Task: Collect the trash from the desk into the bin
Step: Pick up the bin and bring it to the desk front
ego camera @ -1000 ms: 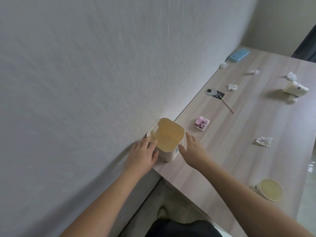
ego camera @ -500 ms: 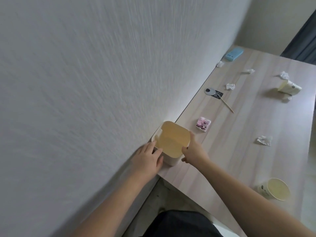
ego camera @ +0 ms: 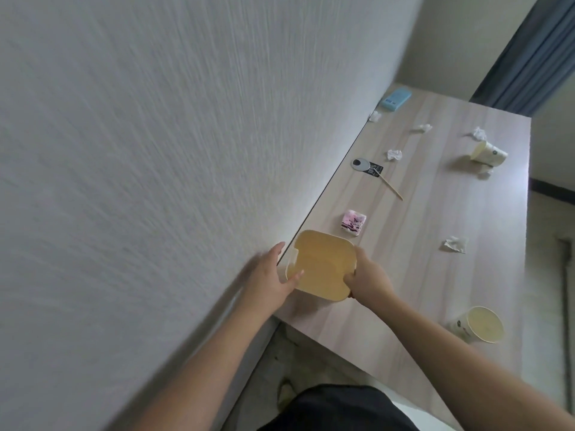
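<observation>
A small cream bin (ego camera: 320, 269) with an open, empty top sits at the desk's near left corner by the wall. My left hand (ego camera: 267, 276) lies against its left side, with fingers stretched along it and the thumb on the rim. My right hand (ego camera: 367, 279) grips the right rim. Trash lies spread over the desk (ego camera: 413, 275): a crumpled tissue (ego camera: 455, 244), a pink packet (ego camera: 353, 223), a wooden stick (ego camera: 390, 183), further tissues (ego camera: 394, 154), a paper cup on its side (ego camera: 489, 153) and another paper cup (ego camera: 479, 325) near the front right.
A textured white wall (ego camera: 155, 150) runs along the desk's left edge. A black tag with a round disc (ego camera: 367, 165) and a blue case (ego camera: 396, 99) lie near the wall. A dark curtain (ego camera: 529, 57) hangs at the far right. The floor shows below the near edge.
My right hand went from resting open beside the bin to gripping its rim. The bin has shifted slightly away from the wall, and my left hand followed it.
</observation>
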`<action>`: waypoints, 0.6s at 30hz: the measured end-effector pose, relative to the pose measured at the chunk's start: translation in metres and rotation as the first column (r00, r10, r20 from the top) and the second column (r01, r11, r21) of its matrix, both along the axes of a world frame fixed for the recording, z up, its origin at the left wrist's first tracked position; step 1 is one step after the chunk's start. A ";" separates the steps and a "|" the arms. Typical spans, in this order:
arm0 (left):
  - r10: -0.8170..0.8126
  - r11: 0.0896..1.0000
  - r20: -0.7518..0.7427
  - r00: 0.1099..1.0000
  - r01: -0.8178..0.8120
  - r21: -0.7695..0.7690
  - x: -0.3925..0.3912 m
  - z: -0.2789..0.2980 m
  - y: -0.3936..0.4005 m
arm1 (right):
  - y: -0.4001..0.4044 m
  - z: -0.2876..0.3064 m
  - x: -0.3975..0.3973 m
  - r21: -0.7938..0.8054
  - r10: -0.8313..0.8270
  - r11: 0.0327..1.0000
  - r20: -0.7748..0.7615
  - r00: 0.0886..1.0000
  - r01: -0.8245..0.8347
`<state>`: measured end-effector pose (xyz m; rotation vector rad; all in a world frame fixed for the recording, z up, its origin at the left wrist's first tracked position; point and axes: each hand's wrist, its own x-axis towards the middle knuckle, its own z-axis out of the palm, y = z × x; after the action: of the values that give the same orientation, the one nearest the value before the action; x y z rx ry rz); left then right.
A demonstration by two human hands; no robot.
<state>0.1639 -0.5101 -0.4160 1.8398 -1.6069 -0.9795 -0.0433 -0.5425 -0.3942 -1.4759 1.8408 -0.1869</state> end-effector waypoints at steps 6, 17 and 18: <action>-0.010 0.976 -0.169 0.986 0.046 0.211 -0.019 0.000 -0.019 | 0.014 0.007 -0.028 -0.042 -0.041 0.998 -0.049 0.998 0.039; -0.074 0.922 -0.232 0.970 0.155 0.354 -0.072 -0.004 -0.033 | 0.049 0.009 -0.075 -0.056 -0.104 0.994 -0.172 0.980 0.096; -0.071 0.905 -0.288 0.955 0.183 0.385 -0.078 -0.002 -0.034 | 0.052 0.010 -0.081 -0.058 -0.120 0.992 -0.173 0.978 0.111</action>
<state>0.0861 -0.5438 -0.4184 1.7702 -1.4478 -1.6551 -0.1240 -0.4904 -0.3844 -1.4581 2.0795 -0.1626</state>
